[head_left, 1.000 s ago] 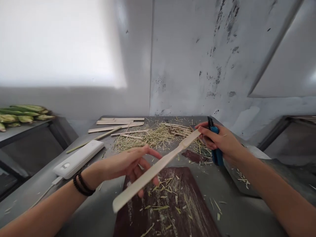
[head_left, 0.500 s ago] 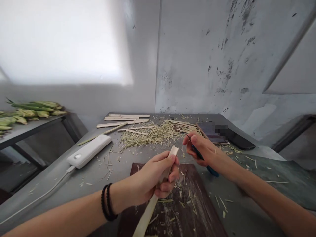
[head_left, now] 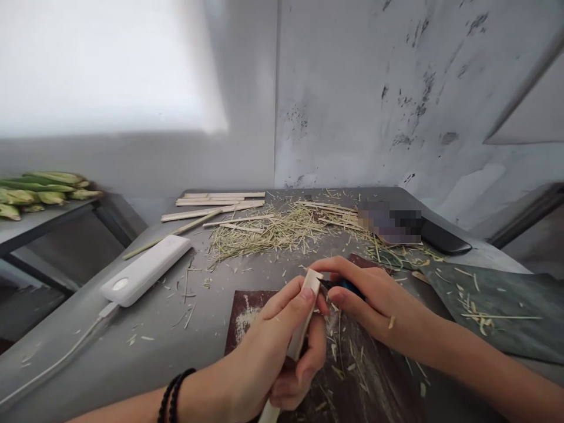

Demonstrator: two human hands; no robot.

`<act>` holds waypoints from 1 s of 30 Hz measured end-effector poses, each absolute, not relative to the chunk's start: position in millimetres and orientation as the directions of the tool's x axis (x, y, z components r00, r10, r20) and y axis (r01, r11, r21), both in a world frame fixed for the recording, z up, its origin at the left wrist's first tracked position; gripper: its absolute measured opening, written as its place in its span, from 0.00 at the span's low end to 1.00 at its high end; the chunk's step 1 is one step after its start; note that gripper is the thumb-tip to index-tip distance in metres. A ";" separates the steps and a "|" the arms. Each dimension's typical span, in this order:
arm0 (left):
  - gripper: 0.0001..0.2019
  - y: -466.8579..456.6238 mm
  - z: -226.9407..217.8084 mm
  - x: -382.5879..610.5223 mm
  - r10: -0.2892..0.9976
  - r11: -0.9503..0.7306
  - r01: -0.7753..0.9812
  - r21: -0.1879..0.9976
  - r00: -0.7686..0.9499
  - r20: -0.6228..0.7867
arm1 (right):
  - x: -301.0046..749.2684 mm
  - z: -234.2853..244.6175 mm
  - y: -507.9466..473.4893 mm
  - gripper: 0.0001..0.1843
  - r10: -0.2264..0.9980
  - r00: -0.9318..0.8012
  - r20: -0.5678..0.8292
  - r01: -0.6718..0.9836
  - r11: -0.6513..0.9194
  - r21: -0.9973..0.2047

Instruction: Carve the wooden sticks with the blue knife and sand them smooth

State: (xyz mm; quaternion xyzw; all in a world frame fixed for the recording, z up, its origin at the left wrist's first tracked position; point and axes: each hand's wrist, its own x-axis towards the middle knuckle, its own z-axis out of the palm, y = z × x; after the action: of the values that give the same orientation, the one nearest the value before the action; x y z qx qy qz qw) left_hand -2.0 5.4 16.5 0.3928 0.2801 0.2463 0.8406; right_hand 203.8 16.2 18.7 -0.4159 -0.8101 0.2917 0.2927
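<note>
My left hand (head_left: 277, 346) is closed around a pale flat bamboo strip (head_left: 304, 323), held nearly upright over a dark brown cutting board (head_left: 247, 311). My right hand (head_left: 374, 299) is wrapped round a blue-handled knife (head_left: 348, 286), whose blade meets the strip's top end by my left thumb. Most of the knife is hidden under my fingers. Black bead bracelets (head_left: 174, 396) circle my left wrist.
A pile of thin shavings (head_left: 273, 232) and several cut strips (head_left: 215, 202) lie at the back of the grey table (head_left: 145, 335). A white power bank (head_left: 143, 270) with a cable sits left. A dark phone (head_left: 440, 241) and dark mat (head_left: 493, 305) lie right. Green stalks (head_left: 44, 194) rest on a side shelf.
The strip went from slanting between both hands to a near-upright grip in my left hand. My right hand brought the knife in from the right to the strip's top end.
</note>
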 end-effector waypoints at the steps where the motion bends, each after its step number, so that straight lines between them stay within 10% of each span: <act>1: 0.15 5.2 16.7 -2.5 0.633 0.572 -0.186 0.799 0.720 -0.286 | 204.5 18.6 16.4 0.21 0.844 -0.487 0.224 0.512 0.484 -0.710; 14: 0.16 8.4 16.1 -3.8 0.598 0.620 -0.199 0.759 0.747 -0.292 | 205.9 -4.3 28.0 0.36 0.902 -0.350 0.252 0.711 0.431 -0.557; 22: 0.17 16.1 20.1 -5.8 0.586 0.657 -0.188 0.730 0.737 -0.337 | 215.0 5.3 41.7 0.40 0.804 -0.338 0.490 0.854 0.480 -0.200; 30: 0.18 0.6 28.5 -3.6 0.540 0.548 -0.101 0.831 0.801 -0.259 | 266.7 37.3 54.3 0.34 0.815 0.023 0.579 0.873 0.266 -0.408</act>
State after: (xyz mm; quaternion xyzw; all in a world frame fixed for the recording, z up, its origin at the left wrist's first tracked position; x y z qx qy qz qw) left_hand -3.6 0.6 28.5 0.4359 0.2519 0.1901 0.8429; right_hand 266.7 54.3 37.3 -0.6047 -0.6979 -0.0382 0.3818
